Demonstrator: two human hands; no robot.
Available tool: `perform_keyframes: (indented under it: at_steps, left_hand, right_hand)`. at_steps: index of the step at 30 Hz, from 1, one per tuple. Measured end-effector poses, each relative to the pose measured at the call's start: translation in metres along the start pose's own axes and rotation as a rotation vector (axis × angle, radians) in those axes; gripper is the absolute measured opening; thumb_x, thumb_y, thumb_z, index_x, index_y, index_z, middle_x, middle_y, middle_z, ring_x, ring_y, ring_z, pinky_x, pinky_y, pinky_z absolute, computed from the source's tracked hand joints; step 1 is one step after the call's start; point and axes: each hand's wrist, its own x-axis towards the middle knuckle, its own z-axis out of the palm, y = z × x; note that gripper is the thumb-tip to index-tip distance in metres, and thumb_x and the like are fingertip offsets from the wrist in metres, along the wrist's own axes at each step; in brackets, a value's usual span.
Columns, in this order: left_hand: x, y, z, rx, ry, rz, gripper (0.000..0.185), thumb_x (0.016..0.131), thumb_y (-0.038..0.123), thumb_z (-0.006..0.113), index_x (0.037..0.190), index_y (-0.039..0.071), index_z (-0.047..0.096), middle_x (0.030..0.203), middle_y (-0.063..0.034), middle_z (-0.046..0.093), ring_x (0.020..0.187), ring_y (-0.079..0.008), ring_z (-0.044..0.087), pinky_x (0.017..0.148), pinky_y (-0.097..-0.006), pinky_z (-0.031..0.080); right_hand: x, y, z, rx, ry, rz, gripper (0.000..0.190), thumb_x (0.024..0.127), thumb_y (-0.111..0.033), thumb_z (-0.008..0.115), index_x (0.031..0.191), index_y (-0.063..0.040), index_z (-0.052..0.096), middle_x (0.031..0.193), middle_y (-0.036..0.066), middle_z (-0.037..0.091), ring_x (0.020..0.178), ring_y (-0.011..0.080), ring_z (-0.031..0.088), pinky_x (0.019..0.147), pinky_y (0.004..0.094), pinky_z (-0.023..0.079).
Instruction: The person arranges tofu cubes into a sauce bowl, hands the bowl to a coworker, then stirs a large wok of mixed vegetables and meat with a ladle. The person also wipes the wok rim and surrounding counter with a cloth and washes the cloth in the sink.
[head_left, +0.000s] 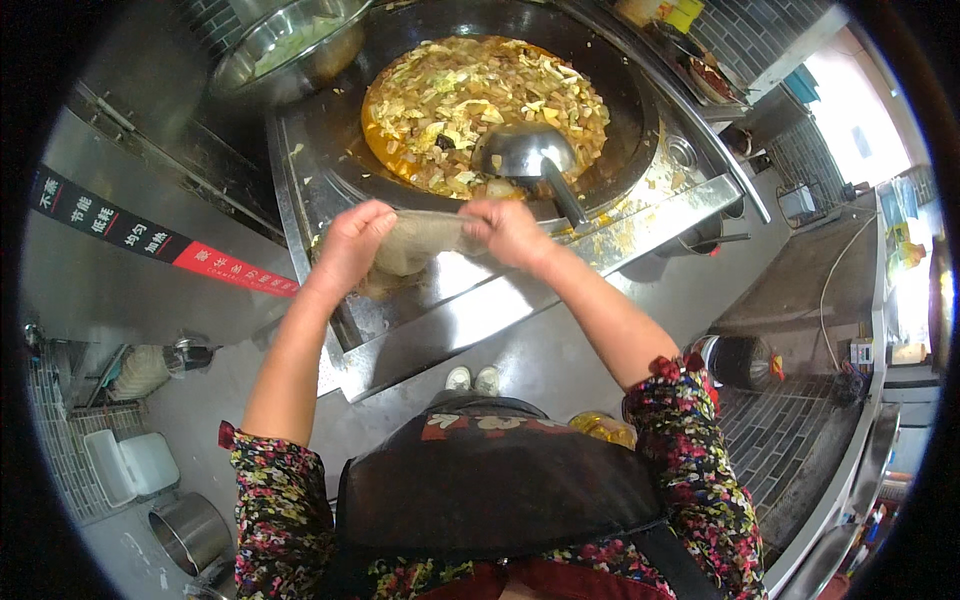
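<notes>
My left hand (355, 241) and my right hand (507, 231) pinch the upper corners of a grey-brown cloth (420, 236). It hangs stretched between them over the front ledge of a steel stove (457, 300). Just beyond is a large dark wok (637, 142), set into the stove. Inside it sits a stew of chopped cabbage and diced pieces (450, 105) in orange, oily liquid. A steel ladle (529, 146) lies bowl-down on the stew, its dark handle leaning on the wok's near rim, close to my right hand. The cloth's lower edge is blurred.
A steel basin (322, 60) with pale cut vegetables stands at the wok's back left. Food scraps (622, 232) litter the stove's right ledge. A metal rail (720, 150) runs along the right. On the floor are a steel pot (191, 532) and a yellow oil container (604, 427).
</notes>
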Motion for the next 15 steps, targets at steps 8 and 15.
perform_keyframes:
  at_steps: [8, 15]
  left_hand:
    - [-0.022, 0.038, 0.054, -0.134, -0.526, 0.273, 0.014, 0.088, 0.017, 0.062, 0.090, 0.004, 0.067, 0.084, -0.0059, 0.065, 0.073, -0.0153, 0.060, 0.068, -0.0288, 0.048]
    - [-0.015, -0.020, 0.204, 0.591, -0.505, 0.572, 0.061, 0.081, 0.035, 0.064, 0.130, 0.003, 0.049, 0.141, -0.0151, 0.041, 0.134, -0.0311, 0.031, 0.110, -0.0445, 0.022]
  right_hand:
    - [-0.043, 0.002, -0.065, -0.231, 0.109, -0.370, 0.025, 0.067, 0.004, 0.061, 0.088, -0.010, 0.064, 0.090, 0.006, 0.062, 0.091, 0.0286, 0.059, 0.079, 0.0385, 0.047]
    - [-0.151, 0.117, -0.079, -0.340, 0.190, 0.075, 0.039, 0.063, 0.017, 0.050, 0.089, -0.007, 0.065, 0.100, 0.010, 0.065, 0.102, 0.0300, 0.059, 0.089, 0.0384, 0.047]
